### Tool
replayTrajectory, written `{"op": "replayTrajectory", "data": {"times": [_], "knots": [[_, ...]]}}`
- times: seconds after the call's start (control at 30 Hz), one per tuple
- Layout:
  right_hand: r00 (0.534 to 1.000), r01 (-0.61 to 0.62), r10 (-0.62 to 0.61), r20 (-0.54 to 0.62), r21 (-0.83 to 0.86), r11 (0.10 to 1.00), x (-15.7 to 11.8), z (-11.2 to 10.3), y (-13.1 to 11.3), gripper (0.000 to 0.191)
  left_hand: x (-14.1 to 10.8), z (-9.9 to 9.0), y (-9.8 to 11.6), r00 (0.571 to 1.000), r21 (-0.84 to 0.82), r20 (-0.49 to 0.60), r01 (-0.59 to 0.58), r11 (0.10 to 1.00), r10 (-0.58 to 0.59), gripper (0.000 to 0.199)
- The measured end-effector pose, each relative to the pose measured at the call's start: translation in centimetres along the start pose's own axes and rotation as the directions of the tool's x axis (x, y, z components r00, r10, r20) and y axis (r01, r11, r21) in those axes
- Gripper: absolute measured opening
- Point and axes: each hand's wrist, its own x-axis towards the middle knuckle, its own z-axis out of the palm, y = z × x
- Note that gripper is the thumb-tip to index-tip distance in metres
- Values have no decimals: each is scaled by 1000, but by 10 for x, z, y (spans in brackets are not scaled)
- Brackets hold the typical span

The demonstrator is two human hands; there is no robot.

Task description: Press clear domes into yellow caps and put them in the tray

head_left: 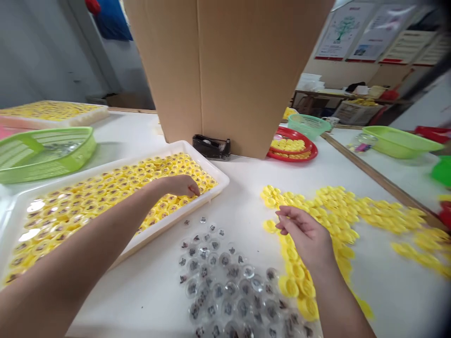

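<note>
My left hand (183, 185) reaches over the near right corner of a white tray (220, 180). Its fingers are pinched together and point down at the pieces there; what they hold, if anything, is hidden. Rows of round yellow pieces (116, 188) with clear, printed tops fill the tray. My right hand (308, 234) hovers palm inward at the left edge of loose yellow caps (338, 206), fingers loosely curled and apart, with nothing visible in them. One yellow cap (270, 226) lies beside its fingertips. Clear printed domes (229, 286) are spread on the table between my arms.
A tall cardboard sheet (232, 70) stands behind a black tape dispenser (211, 147). Red plates (298, 152) with yellow pieces sit right of it. Green baskets (45, 155) stand left, another filled tray (52, 115) behind. A wooden strip (373, 173) crosses the right side.
</note>
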Motion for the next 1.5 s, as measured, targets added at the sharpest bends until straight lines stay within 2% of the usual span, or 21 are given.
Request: {"op": "replayTrajectory", "data": {"times": [0.07, 0.13, 0.2, 0.37, 0.53, 0.73, 0.87, 1.03, 1.23, 1.4, 1.5], "knots": [[997, 70, -61, 37, -296, 953, 8, -18, 4, 25, -1, 1, -1, 1000, 3, -13, 16, 1000, -16, 33], [984, 165, -94, 150, -593, 788, 15, -30, 8, 20, -3, 3, -1, 999, 13, -26, 43, 999, -43, 33], [964, 235, -59, 258, -733, 638, 18, -34, 11, 20, -7, 6, 1, 997, 35, -51, 58, 998, -56, 32], [919, 299, 78, 386, -812, 501, 19, -23, 13, 28, -19, 15, 6, 988, 28, -148, 49, 998, -45, 31], [896, 312, 187, 403, -871, 380, 30, -14, 13, 23, -25, 17, 5, 976, -30, -197, 93, 995, -97, 37], [871, 339, 277, 405, -905, 257, 45, -13, 17, 14, -29, 13, -6, 945, -104, -272, 155, 982, -178, 46], [852, 370, 307, 424, -903, 220, 43, -11, 13, 14, -29, 15, -14, 943, -73, -281, 162, 984, -176, 42], [845, 389, 304, 439, -896, 215, 34, -1, 7, 16, -28, 17, -15, 949, 39, -294, 131, 991, -114, 36], [822, 427, 286, 492, -866, 260, 17, 9, 3, 16, -28, 15, -17, 947, 145, -311, 133, 980, -83, 28], [801, 459, 259, 539, -832, 312, 1, 15, -1, 17, -26, 14, -14, 933, 163, -347, 161, 974, -96, 38], [794, 463, 249, 554, -818, 342, -5, 17, -2, 16, -24, 14, -5, 936, 143, -348, 114, 983, -57, 42]]}}
